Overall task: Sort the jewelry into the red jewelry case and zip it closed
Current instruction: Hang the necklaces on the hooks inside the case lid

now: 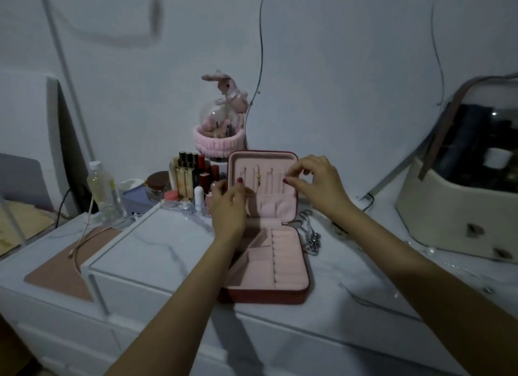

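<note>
Red jewelry case point(266, 294) lies open on the white table point(157, 252), near centre, lid point(262, 185) standing upright at the far side w/ its pink lining facing the person. Both hands work at the lid's necklace hooks. Left hand point(227, 207) is at the lid's left edge, fingers curled, thumb tip on the lining; whether it pinches a chain can't be told, too dim. Right hand point(316, 185) is at the lid's right edge, thumb & forefinger pressed together as if on sth fine; the item itself isn't visible. One small gold piece point(258, 176) already hangs mid-lid.

Step in hand, prob.: hanging a chain across the hooks. To do it well: keep the chain taut btw both hands, seat it in a free slot, then tuck the slack into the gathered pocket point(276, 207) below so it won't tangle.

Silver chain point(312, 238) lies on the table just right of the case, not yet sorted. Tray compartments look bare. Zip comes last.
</note>
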